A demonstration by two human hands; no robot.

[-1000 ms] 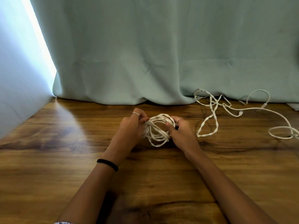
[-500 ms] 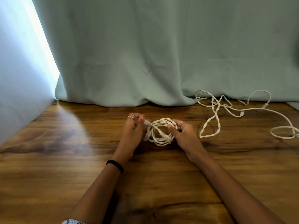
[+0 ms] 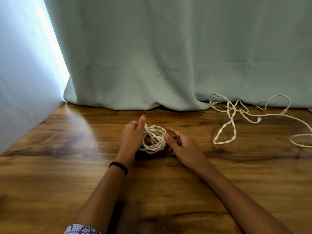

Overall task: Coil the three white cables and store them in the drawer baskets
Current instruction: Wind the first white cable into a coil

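Head view: the left hand (image 3: 133, 137) grips the coiled cable (image 3: 154, 140) at its upper left edge, thumb raised, fingers curled round the gathered loops. The right hand (image 3: 182, 144) sits just beside the coil's right side, fingers loosely spread, thumb tip touching the strands, holding nothing that I can see. By my reading this is the first cable's finishing step: the bundle is wound and wants its tail tucked or wrapped, so the right hand needs to find the loose end.

Well off to the right of the right hand, the loose cables (image 3: 236, 115) lie tangled on the wooden floor (image 3: 67, 166) by the curtain (image 3: 168, 56); where one stops and the other starts is hard to tell, and they run off frame. No drawer or baskets in view. The left fingers under the coil are hidden.
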